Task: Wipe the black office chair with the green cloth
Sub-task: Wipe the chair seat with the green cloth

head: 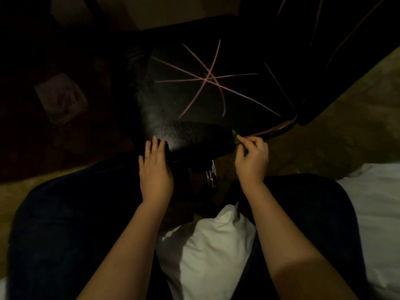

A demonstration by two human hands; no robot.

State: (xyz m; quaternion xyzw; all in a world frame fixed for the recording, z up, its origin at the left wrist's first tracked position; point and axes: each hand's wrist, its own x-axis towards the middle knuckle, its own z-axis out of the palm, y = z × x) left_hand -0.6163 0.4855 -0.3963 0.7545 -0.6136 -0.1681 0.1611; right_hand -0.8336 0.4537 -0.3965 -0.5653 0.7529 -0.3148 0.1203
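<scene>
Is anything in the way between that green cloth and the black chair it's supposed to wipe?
Nothing visible is. The right hand pinches the green cloth right at the near edge of the black chair seat. The left hand rests on that same edge further along, apart from the cloth. The picture is dim, though.
</scene>
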